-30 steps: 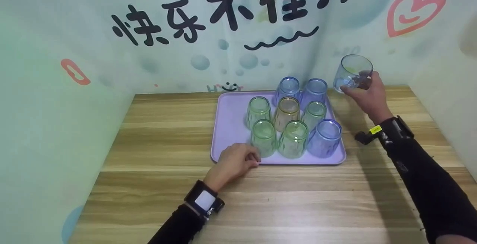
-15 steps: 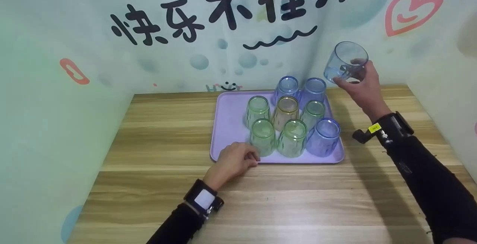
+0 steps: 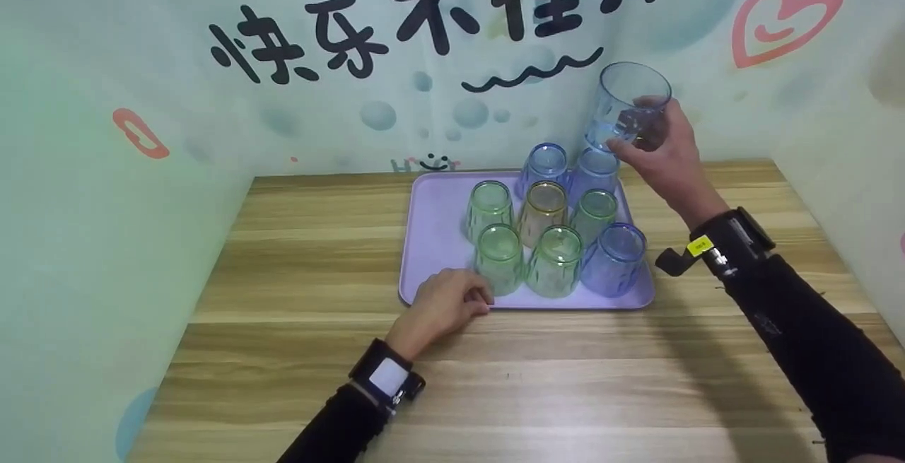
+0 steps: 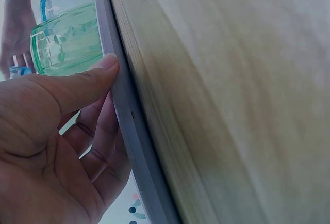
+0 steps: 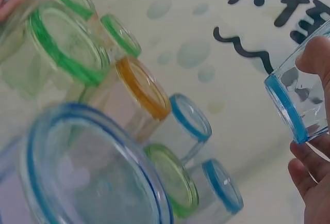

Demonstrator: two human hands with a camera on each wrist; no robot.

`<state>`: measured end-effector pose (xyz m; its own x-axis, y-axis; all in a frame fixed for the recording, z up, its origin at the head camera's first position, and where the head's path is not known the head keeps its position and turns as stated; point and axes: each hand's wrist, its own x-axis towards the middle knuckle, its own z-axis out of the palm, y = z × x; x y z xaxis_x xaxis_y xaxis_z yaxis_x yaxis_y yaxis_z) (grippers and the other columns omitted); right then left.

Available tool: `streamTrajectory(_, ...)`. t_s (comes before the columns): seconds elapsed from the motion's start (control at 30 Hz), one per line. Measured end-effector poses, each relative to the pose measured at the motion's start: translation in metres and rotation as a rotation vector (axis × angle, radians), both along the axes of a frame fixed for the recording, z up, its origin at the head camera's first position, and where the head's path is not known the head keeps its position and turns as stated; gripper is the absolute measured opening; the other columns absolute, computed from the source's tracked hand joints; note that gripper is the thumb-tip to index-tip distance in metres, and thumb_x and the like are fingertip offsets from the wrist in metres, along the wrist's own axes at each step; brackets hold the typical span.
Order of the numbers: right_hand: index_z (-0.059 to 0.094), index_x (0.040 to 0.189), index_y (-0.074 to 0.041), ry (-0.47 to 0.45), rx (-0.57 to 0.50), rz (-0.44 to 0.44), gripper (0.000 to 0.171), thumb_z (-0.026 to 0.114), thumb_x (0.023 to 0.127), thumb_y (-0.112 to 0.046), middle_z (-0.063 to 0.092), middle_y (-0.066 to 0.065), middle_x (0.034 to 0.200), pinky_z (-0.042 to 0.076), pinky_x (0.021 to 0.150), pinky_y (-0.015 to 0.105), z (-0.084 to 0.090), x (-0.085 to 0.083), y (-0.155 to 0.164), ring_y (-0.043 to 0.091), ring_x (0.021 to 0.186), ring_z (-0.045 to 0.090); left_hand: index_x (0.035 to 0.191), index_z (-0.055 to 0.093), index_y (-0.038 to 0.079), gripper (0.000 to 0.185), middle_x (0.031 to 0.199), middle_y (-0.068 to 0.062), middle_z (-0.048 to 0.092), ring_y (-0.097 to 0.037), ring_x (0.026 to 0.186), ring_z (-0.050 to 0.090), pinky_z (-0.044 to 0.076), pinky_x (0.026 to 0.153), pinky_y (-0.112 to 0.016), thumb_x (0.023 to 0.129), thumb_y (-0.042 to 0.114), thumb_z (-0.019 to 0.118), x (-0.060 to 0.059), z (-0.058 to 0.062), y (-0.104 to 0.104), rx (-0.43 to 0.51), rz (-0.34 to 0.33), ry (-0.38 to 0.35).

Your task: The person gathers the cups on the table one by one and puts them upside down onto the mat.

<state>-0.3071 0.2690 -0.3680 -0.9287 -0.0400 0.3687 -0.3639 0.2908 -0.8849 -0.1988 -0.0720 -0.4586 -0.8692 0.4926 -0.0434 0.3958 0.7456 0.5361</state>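
Note:
A clear blue drinking glass [image 3: 622,106] is in my right hand [image 3: 668,162], mouth up and tilted slightly. It hangs in the air above the back right of a lilac tray [image 3: 437,212]. My thumb and fingers grip it near its base, as the right wrist view also shows. At the tray's front edge, my left hand [image 3: 442,304] pinches the rim; in the left wrist view the thumb [image 4: 98,77] lies on the rim [image 4: 126,113] with fingers curled beside it. Upside down on the tray stand several green glasses [image 3: 555,261], an amber glass [image 3: 543,215] and blue glasses [image 3: 614,261].
The tray lies on a wooden table [image 3: 304,265]. Behind it rises a pale printed cloth backdrop [image 3: 318,124] with dark lettering. The glasses crowd the tray's middle and right; its left strip is bare.
My right hand has moved up and to the left with the blue glass, from beside the tray to above its back right glasses. The left hand has stayed at the tray rim.

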Motion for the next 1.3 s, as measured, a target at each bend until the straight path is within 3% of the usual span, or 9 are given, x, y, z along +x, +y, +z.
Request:
streamTrajectory(0.4, 0.044, 0.137, -0.003, 0.034, -0.092, 0.174, 0.054, 0.073, 0.092, -0.009, 0.054, 0.022, 0.128, 0.050, 0.096, 0.037, 0.010, 0.018, -0.044, 0.034, 0.116, 0.058, 0.092, 0.078, 0.019, 0.006, 0.084, 0.012, 0.070, -0.009, 0.081, 0.064, 0.050, 0.075, -0.034, 0.087, 0.019, 0.081, 0.002, 0.000, -0.001, 0.035, 0.001, 0.003)
streamTrajectory(0.6, 0.046, 0.140, -0.004, 0.027, -0.040, 0.204, 0.055, 0.073, 0.093, -0.015, 0.053, 0.019, 0.129, 0.049, 0.098, 0.038, 0.013, 0.024, -0.064, 0.033, 0.117, 0.057, 0.093, 0.078, 0.019, 0.006, 0.088, 0.010, 0.069, -0.010, 0.082, 0.064, 0.051, 0.076, -0.033, 0.087, 0.019, 0.081, 0.003, 0.000, -0.002, 0.034, -0.003, 0.012)
streamTrajectory(0.77, 0.046, 0.140, 0.003, 0.037, -0.001, 0.240, 0.056, 0.071, 0.094, -0.014, 0.053, 0.016, 0.136, 0.048, 0.099, 0.038, 0.013, 0.028, -0.079, 0.032, 0.116, 0.056, 0.093, 0.077, 0.019, 0.006, 0.089, 0.010, 0.070, -0.010, 0.083, 0.064, 0.051, 0.077, -0.033, 0.087, 0.019, 0.081, 0.003, 0.000, -0.001, 0.028, -0.006, 0.013)
streamTrajectory(1.13, 0.048, 0.142, -0.001, 0.009, 0.071, 0.234, 0.060, 0.074, 0.092, -0.022, 0.052, 0.015, 0.128, 0.053, 0.090, 0.037, 0.012, 0.033, -0.099, 0.027, 0.106, 0.060, 0.095, 0.077, 0.019, 0.007, 0.089, 0.010, 0.069, -0.010, 0.084, 0.064, 0.051, 0.077, -0.032, 0.088, 0.018, 0.080, 0.002, -0.001, 0.000, 0.021, 0.005, -0.017)
streamTrajectory(1.3, 0.049, 0.143, -0.003, 0.000, 0.094, 0.218, 0.063, 0.076, 0.091, -0.028, 0.054, 0.013, 0.125, 0.053, 0.086, 0.035, 0.012, 0.035, -0.105, 0.024, 0.103, 0.059, 0.092, 0.078, 0.019, 0.005, 0.084, 0.012, 0.069, -0.010, 0.083, 0.065, 0.051, 0.076, -0.034, 0.087, 0.019, 0.081, 0.002, -0.002, 0.000, 0.017, 0.004, 0.021)
